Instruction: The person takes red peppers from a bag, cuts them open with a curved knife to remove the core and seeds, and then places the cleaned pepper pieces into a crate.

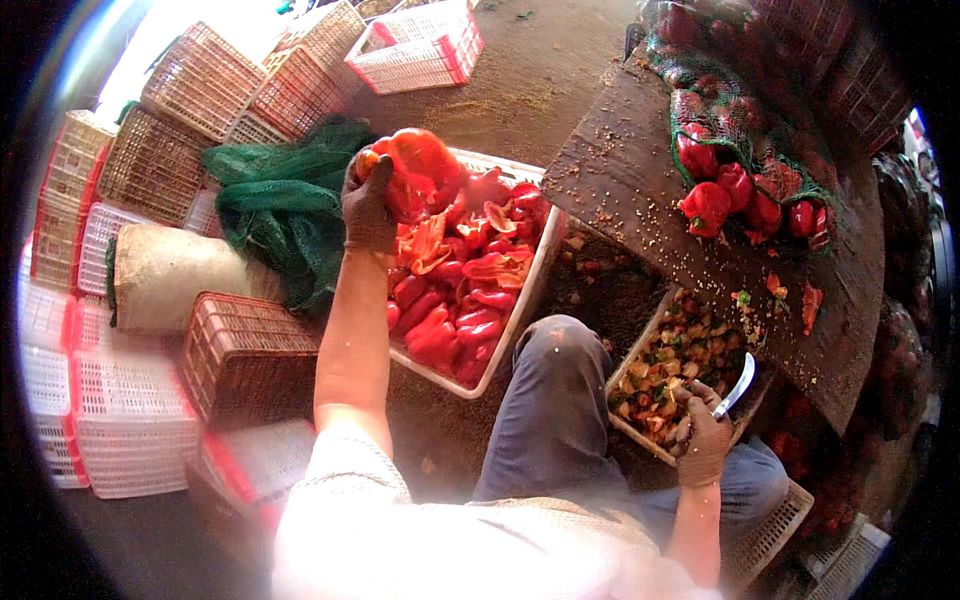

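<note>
My left hand (368,208), in a dark brown glove, is closed on a red bell pepper (418,168) above the far left corner of a pale crate (553,240). Cut red peppers (455,315) fill that crate, several showing their orange-red insides. In a similar glove, my right hand (705,440) grips a knife with a curved silver blade (740,387), pointing up and away from me. The knife's handle is mostly hidden in the fist. Beneath this hand stands a smaller crate (632,432) of pepper cores and stem ends (672,372).
At the right, a dark board (620,170) strewn with seeds carries whole red peppers (706,205) spilling from a green net bag (745,120). Stacked crates (205,80), a green net (280,215) and a beige sack (175,275) stand at the left. A pink-white crate (420,55) is at the back.
</note>
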A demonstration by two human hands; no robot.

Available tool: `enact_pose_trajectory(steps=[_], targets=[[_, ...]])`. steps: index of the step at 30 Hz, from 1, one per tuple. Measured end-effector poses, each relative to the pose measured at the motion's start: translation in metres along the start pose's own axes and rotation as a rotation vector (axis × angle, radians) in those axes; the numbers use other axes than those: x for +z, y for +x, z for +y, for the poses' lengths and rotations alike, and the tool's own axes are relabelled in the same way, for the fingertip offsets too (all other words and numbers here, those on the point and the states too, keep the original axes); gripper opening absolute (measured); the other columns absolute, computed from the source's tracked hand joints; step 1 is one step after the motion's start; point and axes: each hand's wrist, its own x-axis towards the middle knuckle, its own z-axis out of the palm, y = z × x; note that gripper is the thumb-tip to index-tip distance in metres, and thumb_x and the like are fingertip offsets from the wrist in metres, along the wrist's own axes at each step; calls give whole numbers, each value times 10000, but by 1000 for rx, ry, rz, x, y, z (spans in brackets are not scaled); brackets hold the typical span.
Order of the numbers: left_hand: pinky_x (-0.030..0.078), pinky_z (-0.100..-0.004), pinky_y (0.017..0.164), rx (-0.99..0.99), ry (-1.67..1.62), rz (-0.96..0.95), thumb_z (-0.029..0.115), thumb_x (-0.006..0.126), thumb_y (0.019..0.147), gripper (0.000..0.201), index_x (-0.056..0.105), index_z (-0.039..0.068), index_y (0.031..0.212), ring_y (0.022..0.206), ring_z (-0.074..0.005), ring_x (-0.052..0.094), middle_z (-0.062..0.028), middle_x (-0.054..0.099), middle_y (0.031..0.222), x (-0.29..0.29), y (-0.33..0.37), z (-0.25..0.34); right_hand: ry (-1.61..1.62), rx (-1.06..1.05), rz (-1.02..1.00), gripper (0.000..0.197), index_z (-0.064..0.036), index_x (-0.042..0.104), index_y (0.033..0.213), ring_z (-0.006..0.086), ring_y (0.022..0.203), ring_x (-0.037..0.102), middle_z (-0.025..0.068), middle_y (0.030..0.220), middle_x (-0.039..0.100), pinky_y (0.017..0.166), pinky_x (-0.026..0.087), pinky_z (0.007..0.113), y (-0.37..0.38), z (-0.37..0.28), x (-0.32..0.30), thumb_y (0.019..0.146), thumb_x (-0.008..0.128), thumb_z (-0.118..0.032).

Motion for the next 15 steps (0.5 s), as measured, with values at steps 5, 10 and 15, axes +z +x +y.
enact_pose_trajectory(steps=[5,10,15], targets=[[568,-360,871,582,1230,82,182,880,786,482,650,87,1199,945,-260,687,-113,706,1061,12,38,-48,-37,62,4,333,38,582,1249,89,424,494,130,965,739,370,414,242,14,11,15,990,631,-165],[470,-398,1078,149,1273,-177,412,881,797,718,599,14,1323,1245,-350,607,-204,643,1316,-52,76,-110,-48,122,24,362,40,584,1259,101,422,503,125,961,736,374,429,255,19,16,23,972,655,-168],[465,-404,1092,99,1448,81,428,768,924,678,572,-2,1410,1302,-362,589,-248,604,1407,-25,95,-69,-174,149,115,392,37,588,1261,119,424,520,122,926,738,358,424,275,45,53,-2,943,683,-171]])
